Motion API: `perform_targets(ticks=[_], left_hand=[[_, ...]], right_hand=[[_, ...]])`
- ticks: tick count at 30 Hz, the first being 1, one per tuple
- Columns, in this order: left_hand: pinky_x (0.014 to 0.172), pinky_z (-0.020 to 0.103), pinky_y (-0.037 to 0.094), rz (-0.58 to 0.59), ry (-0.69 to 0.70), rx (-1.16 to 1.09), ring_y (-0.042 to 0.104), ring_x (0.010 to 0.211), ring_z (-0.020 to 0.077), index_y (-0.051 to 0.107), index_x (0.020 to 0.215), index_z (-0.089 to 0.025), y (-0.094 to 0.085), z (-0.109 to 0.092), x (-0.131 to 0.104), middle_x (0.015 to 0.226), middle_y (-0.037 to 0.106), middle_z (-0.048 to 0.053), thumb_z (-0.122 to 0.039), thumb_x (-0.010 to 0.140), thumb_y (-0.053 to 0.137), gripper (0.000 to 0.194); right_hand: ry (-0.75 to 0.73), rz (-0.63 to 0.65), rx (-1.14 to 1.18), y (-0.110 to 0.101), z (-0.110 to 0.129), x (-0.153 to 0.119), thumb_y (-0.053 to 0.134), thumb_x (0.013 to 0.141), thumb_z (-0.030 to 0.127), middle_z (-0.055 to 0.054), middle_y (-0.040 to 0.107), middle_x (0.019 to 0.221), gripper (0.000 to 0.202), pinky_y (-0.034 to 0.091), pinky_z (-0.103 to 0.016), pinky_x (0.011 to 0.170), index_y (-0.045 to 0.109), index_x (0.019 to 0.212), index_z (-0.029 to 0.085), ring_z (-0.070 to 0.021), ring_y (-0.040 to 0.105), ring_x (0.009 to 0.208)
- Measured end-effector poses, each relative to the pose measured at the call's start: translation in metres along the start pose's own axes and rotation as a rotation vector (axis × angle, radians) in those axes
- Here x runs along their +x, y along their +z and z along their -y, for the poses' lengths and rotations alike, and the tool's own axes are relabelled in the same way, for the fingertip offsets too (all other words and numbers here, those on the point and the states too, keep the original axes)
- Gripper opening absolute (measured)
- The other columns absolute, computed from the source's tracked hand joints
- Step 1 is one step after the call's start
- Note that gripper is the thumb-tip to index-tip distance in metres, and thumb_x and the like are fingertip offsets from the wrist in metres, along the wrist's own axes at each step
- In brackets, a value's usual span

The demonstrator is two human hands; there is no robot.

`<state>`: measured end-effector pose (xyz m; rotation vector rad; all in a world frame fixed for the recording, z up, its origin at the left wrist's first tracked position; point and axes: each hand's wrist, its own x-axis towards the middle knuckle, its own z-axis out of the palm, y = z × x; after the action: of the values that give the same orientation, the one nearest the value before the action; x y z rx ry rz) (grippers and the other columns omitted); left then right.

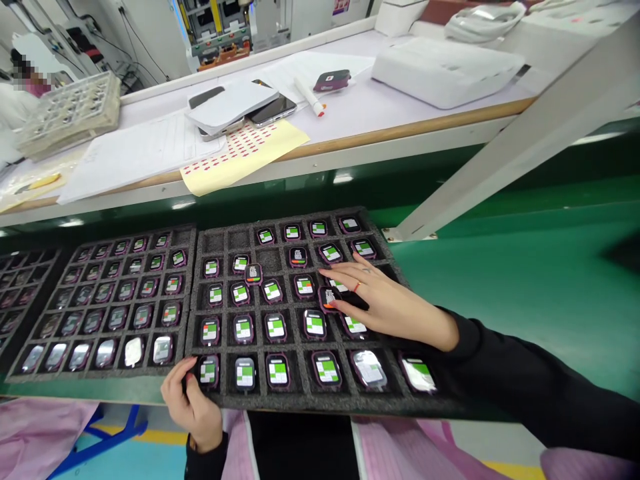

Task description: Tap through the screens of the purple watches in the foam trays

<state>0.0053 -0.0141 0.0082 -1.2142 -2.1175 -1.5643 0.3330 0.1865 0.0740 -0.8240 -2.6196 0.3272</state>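
A dark foam tray [280, 399] with a grid of compartments lies in front of me, holding several smartwatch units with lit green-and-white screens. My right hand [375, 297] is over its right part, thumb and fingers closed about a smartwatch [329, 299] with a dark screen and an orange strip. That watch sits tilted above the compartments, partly covered by the fingers. At the tray's front left corner, my left hand [193, 403] has its fingers curled on the edge, beside a watch [209, 371]. Another dark-screened watch [253, 275] rests across the dividers.
A second foam tray [183, 267] of watches adjoins on the left, with a third tray [30, 287] beyond. The raised shelf [350, 133] behind carries phones [273, 109], papers, a marker [310, 97] and a white box [445, 70]. A slanted white post [500, 140] stands at right.
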Motion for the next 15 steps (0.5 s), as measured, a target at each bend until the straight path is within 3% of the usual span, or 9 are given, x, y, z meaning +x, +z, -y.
perform_targets(ticks=[4,9,15], left_hand=[[0.093,0.039,0.044,-0.002,0.011,-0.002,0.061,0.097,0.0222,0.071,0.095,-0.017,-0.0006,0.0003,-0.0006,0.097,0.069,0.007,-0.024,0.096,0.055,0.018],[0.094,0.040,0.043,0.014,0.008,0.007,0.062,0.099,0.0228,0.071,0.094,-0.018,-0.0013,0.0000,-0.0009,0.097,0.070,0.008,-0.024,0.097,0.054,0.019],[0.094,0.040,0.043,0.021,0.009,0.005,0.061,0.099,0.0227,0.071,0.091,-0.018,-0.0012,-0.0011,-0.0003,0.096,0.070,0.007,-0.023,0.097,0.053,0.020]], right_hand=[[-0.027,0.050,0.015,-0.0002,0.0013,-0.0008,0.051,0.106,0.040,-0.018,0.061,0.127,0.053,0.032,-0.064,0.117,0.041,0.149,0.012,-0.0337,0.058,0.122],[0.010,0.065,-0.030,0.0053,0.0024,-0.0030,0.068,0.095,0.032,-0.017,0.065,0.117,0.060,0.055,-0.052,0.095,0.046,0.145,0.009,-0.0358,0.063,0.109],[0.029,0.089,-0.031,0.0004,0.0056,-0.0016,0.061,0.099,0.036,-0.017,0.064,0.120,0.056,0.054,-0.053,0.092,0.046,0.145,0.008,-0.0359,0.061,0.109]])
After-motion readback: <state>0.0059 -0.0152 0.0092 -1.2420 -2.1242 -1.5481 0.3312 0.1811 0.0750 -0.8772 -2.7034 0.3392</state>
